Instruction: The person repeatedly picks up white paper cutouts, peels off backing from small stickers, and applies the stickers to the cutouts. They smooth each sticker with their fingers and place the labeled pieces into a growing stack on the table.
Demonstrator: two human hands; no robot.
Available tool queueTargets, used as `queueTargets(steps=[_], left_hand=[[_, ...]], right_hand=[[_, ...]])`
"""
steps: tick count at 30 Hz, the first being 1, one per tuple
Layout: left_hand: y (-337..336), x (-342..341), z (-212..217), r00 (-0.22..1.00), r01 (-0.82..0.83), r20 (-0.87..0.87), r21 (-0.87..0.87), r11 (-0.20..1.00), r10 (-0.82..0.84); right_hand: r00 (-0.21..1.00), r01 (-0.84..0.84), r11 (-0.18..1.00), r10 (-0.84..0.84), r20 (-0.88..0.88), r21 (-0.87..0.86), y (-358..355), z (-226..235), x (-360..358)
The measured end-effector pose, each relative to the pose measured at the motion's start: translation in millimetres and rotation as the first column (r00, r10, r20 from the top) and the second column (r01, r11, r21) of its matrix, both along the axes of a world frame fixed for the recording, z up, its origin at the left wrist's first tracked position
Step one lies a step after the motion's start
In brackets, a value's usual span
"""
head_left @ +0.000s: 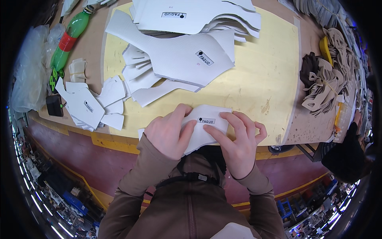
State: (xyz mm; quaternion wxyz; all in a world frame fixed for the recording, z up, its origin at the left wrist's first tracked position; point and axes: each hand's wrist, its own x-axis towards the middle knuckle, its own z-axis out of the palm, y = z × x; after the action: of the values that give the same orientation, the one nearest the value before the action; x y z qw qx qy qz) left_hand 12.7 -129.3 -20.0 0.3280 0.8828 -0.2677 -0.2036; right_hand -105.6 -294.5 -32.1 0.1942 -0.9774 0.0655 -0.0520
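Note:
Between my hands, at the near edge of the table, is a white cut shoe-upper-like piece [197, 137] with a small dark-framed printed label [207, 120]. My left hand [167, 129] grips its left side, thumb on top and fingers curled over the edge. My right hand [240, 141] pinches the right side, with thumb and fingertips beside the label. Beyond them lies a loose stack of larger white cut pieces [175, 55], the top one labelled too. A further white stack [191, 24] sits behind it. Smaller white pieces [85, 107] are fanned out to the left.
A yellow sheet [262, 91] covers the table middle. At left are a green bottle [73, 30] with a red band, clear plastic bags [32, 75] and a black box-like item [54, 105]. Bundled beige cut pieces [324, 89] lie at right, near another person's dark sleeve [342, 155].

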Motion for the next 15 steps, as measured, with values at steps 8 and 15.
queueTargets(steps=[8, 15], left_hand=[[-7, -12, 5, 0.991, -0.078, 0.121, 0.155, 0.985, 0.060], [1, -14, -10, 0.928, -0.063, 0.368, 0.014, 0.998, 0.053]], right_hand=[[1.000, 0.009, 1.000, -0.009, 0.006, -0.005, 1, 0, 1], [1.000, 0.016, 1.000, -0.016, 0.004, 0.009, 1, -1, -1]])
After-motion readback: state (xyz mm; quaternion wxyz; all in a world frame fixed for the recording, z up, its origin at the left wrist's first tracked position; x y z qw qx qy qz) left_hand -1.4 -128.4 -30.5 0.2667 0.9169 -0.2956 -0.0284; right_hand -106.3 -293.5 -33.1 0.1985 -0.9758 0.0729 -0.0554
